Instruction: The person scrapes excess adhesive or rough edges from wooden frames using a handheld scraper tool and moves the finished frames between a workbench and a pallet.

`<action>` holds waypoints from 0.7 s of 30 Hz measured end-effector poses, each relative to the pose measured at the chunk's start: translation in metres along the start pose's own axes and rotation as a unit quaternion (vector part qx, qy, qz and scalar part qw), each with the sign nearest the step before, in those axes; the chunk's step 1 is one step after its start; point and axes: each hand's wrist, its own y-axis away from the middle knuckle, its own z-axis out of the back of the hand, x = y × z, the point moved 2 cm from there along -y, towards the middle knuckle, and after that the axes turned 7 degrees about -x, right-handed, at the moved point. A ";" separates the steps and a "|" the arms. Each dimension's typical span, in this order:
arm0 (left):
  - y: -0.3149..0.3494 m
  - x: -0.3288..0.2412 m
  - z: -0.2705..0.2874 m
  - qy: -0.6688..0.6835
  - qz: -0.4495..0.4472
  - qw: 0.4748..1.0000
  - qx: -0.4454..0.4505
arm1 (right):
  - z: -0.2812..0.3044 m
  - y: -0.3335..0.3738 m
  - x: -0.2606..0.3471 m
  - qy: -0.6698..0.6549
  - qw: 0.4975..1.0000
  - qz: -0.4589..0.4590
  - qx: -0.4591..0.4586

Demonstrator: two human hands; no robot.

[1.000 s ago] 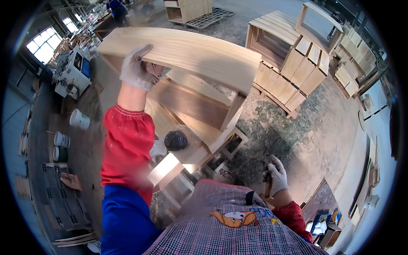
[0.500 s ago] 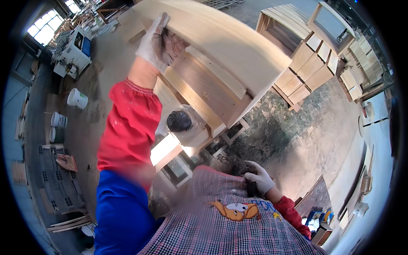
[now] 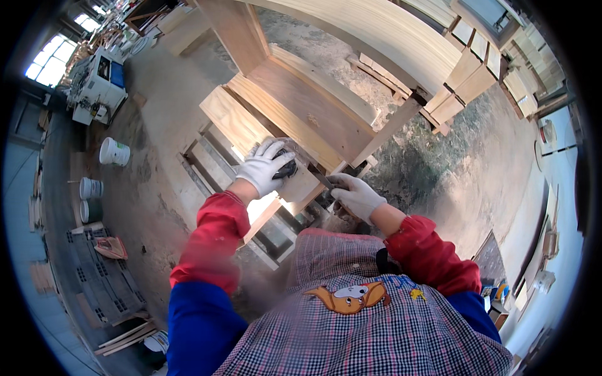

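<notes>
In a white glove, my left hand point(image 3: 262, 168) is wrapped over a round black object point(image 3: 286, 168), which sits at the near end of a wooden cabinet frame point(image 3: 295, 103). Clear plastic seems to surround this object; its kind is not plain. My right hand point(image 3: 356, 195), also gloved, is closed around a thin dark tool point(image 3: 325, 181) whose tip points toward the left hand. Its shape is mostly hidden by the fingers. Light pine boards point(image 3: 235, 119) form the frame's near side, beside the left hand. Sawdust lies on the brown inner panel point(image 3: 311, 119).
Low wooden supports point(image 3: 199, 168) stand under and beside the frame. White buckets point(image 3: 114, 151) are on the floor at left, near a dark slatted pallet point(image 3: 103, 276). Stacked wooden drawers point(image 3: 461, 78) stand at the far right. A white machine point(image 3: 100, 84) is at the far left.
My left hand has come off the large curved board and down onto the round black object. My right hand has risen from beside my apron to the frame's near corner. The wooden frame appears tilted differently.
</notes>
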 end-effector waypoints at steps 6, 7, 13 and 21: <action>-0.010 0.001 -0.005 0.015 0.020 0.999 0.031 | -0.012 -0.016 -0.006 -0.006 1.000 0.000 -0.005; -0.012 0.001 -0.004 0.018 0.009 0.999 0.027 | -0.012 -0.016 -0.007 -0.013 1.000 -0.011 -0.004; -0.021 0.012 -0.012 0.072 -0.005 0.997 0.022 | -0.011 -0.019 -0.008 -0.018 0.999 -0.024 0.023; -0.029 0.018 -0.012 0.030 -0.074 0.996 0.037 | -0.010 -0.033 -0.016 -0.085 0.992 -0.059 0.073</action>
